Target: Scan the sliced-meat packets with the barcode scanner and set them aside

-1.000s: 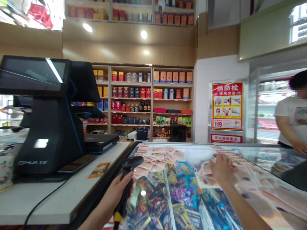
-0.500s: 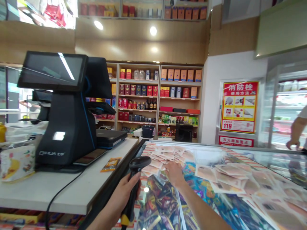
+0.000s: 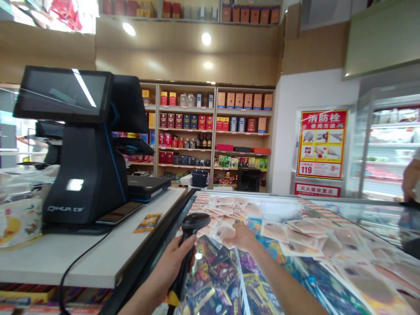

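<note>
My left hand (image 3: 179, 258) is wrapped round the handle of a black barcode scanner (image 3: 196, 221), its head upright and turned away from me. My right hand (image 3: 242, 238) is low over the glass freezer top (image 3: 272, 205), with its fingers closed at the edge of a flat, pale, clear-wrapped packet (image 3: 219, 232); the fingertips are partly hidden. Just beyond that hand lies a spread of similar flat packets (image 3: 226, 206). More flat packets (image 3: 308, 234) are piled to its right. Under the glass, colourful wrapped goods (image 3: 213, 275) fill the compartments.
On the left, a white counter (image 3: 82, 258) carries a black cash register (image 3: 85, 175), a phone (image 3: 120, 213) and a small orange packet (image 3: 147, 222). A black cable (image 3: 77, 260) hangs over its edge. Shelves of boxes (image 3: 187, 122) stand behind. At far right another person's arm (image 3: 411, 179) shows.
My right hand has drawn back slightly toward me, its fingers now pointing more leftward. The scanner stays in my left hand. The whole view has shifted a little.
</note>
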Motion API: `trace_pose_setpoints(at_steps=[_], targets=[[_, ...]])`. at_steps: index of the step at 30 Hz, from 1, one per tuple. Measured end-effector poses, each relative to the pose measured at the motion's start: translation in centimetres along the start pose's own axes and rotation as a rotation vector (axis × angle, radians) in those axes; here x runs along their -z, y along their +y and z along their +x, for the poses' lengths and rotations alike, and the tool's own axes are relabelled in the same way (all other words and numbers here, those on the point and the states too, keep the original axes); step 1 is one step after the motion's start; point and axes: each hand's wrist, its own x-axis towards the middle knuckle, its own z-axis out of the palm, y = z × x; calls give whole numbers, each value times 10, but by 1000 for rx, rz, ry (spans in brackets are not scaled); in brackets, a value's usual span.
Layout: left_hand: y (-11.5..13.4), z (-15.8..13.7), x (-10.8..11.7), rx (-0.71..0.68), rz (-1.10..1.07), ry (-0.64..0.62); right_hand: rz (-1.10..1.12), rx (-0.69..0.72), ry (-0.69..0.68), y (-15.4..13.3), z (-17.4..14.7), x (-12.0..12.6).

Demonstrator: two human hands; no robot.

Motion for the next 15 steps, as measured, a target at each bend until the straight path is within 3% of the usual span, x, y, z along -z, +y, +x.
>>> trace_pose_setpoints(at_steps=[6, 15], targets=[[5, -3, -2, 35, -30, 30, -90, -2, -167, -4, 3, 0], [2, -2, -4, 26, -41, -5, 92, 36, -177, 1, 2, 11]])
